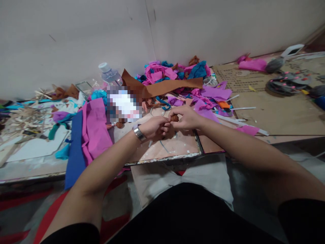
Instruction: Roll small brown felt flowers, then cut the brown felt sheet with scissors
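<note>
Over the front part of the table, both hands meet at a small brown crumpled ball [174, 118], which looks like crepe paper. My right hand [188, 117] curls its thumb and fingers around the ball. My left hand [157, 126], below a metal-banded wrist, is closed with its fingertips pinched at the ball's left side; exactly what they grip is partly hidden. A similar brown ball [120, 125] lies to the left. Behind the hands are a ring of clear tape or wire [157, 111] and a teal paper twist [164, 103].
A brown paper strip [172, 87] crosses a heap of pink, purple and teal scraps. Left are a capped bottle [110, 76], pink sheet [96, 125], blue sheet [74, 145] and wood sticks [27, 117]. Right are an orange-handled cutter [223, 105], white sticks [243, 108] and cardboard [269, 117].
</note>
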A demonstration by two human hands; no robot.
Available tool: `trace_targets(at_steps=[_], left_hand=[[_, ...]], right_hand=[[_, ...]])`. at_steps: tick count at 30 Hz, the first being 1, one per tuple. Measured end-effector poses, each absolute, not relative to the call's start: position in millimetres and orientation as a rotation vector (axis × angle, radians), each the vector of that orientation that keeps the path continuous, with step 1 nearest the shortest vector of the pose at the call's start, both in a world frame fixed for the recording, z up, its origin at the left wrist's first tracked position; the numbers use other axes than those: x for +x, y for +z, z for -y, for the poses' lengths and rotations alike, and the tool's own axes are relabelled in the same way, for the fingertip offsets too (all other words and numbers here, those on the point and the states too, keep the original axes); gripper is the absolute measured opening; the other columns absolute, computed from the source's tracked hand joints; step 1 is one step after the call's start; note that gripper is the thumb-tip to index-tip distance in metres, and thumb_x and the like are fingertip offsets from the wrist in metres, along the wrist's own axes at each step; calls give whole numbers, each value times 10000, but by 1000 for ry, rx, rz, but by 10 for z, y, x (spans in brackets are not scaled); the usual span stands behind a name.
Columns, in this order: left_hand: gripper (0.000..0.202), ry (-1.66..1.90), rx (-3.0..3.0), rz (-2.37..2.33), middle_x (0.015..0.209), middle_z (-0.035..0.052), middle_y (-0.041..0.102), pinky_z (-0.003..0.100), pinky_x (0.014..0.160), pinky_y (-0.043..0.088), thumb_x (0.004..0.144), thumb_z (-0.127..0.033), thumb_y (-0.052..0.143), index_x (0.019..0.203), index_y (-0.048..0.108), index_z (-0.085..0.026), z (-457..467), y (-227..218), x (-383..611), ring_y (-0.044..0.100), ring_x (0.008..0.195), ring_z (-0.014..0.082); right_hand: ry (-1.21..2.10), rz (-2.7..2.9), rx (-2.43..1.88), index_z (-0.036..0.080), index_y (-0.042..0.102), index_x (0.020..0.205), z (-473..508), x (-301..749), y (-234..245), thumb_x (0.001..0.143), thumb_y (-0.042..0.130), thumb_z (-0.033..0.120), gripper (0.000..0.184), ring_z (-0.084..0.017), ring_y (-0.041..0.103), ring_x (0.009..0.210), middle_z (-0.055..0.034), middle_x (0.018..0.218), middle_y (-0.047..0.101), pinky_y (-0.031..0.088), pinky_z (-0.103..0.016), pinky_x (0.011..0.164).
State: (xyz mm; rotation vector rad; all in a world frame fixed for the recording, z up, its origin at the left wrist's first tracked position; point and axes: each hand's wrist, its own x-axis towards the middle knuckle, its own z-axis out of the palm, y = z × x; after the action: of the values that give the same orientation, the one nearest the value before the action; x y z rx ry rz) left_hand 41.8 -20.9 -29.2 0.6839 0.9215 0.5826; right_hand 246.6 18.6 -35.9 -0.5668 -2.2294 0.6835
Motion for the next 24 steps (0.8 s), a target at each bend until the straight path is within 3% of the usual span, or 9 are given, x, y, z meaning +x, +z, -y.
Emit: trace_targets(at_steps=[6, 9, 12, 17, 24], left_hand=[[197, 648, 1134, -950, 728, -7, 513, 233, 523, 358, 926, -367, 674, 879, 591, -194, 149, -355, 354, 449, 573, 119], [184, 682, 1714, -1007, 756, 1, 572, 271, 641, 406, 966, -364, 615, 891, 577, -201, 107, -345, 295, 502, 684, 156], [295, 666, 2090, -981, 797, 9, 592, 297, 727, 410, 1042, -433, 538, 870, 575, -196, 89, -337, 251, 518, 761, 170], [421, 660, 2094, -948, 783, 11, 587, 302, 719, 404, 1096, -509, 456, 831, 548, -194, 86, -364, 237, 516, 730, 160], [439, 630, 2069, -982, 757, 17, 586, 297, 664, 399, 1091, -533, 441, 843, 567, -194, 44, -401, 204, 508, 692, 159]], right_hand=[[702, 2219, -662, 163, 795, 861, -211, 2491, -361, 749, 721, 245, 158, -149, 641, 670, -8, 726, 745, 446, -249, 677], [684, 2214, -714, 160, 803, 851, -239, 2500, -372, 723, 674, 213, 189, -151, 643, 663, -7, 717, 742, 435, -250, 660], [700, 2219, -753, 160, 794, 836, -255, 2503, -376, 733, 680, 237, 172, -145, 618, 643, 2, 694, 718, 414, -250, 641], [736, 2208, -709, 168, 756, 880, -247, 2508, -368, 759, 683, 253, 165, -150, 603, 684, 4, 738, 703, 416, -254, 665], [653, 2160, -594, 172, 715, 1065, -223, 2482, -379, 749, 684, 214, 321, -186, 636, 829, -60, 987, 742, 481, -296, 760]])
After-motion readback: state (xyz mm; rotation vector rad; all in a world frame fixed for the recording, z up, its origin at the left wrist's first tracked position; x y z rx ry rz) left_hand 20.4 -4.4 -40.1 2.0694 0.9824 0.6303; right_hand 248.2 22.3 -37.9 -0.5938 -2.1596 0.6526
